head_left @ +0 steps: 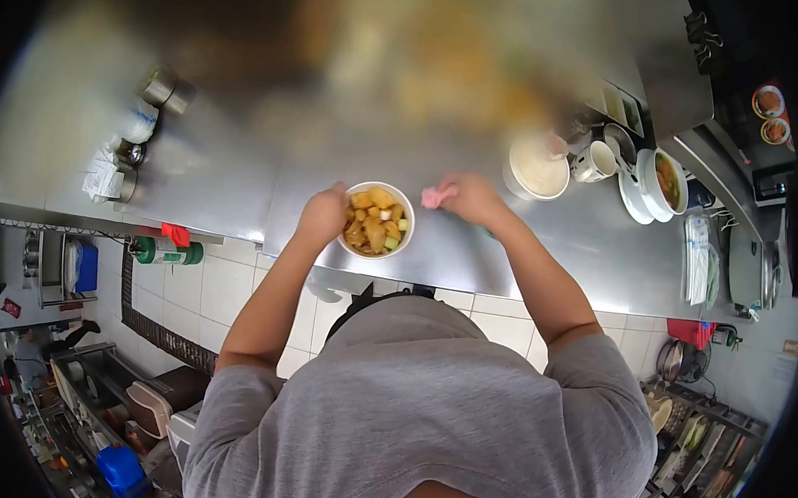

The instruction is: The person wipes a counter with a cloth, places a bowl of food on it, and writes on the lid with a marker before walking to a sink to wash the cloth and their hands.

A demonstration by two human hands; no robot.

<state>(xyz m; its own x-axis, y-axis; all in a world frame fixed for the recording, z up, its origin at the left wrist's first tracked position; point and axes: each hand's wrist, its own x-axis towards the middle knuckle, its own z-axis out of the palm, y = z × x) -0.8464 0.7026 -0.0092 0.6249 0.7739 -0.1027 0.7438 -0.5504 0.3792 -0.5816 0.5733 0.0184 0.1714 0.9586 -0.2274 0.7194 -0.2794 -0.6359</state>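
A white round bowl [411,211] filled with yellow-brown chunks of food [371,223] and a few pale green pieces rests near the front edge of the steel counter. My left hand [325,218] grips its left rim, fingers closed. To the right of the bowl, apart from it, my right hand [471,199] pinches a small crumpled pink cloth [434,197]. Part of the cloth is hidden inside my fingers.
Farther right on the steel counter [559,251] are a white tub [536,182], a white cup [594,161] and a bowl of soup [669,182]. Metal containers [168,90] stand at the far left. Something blurred covers the top of the view.
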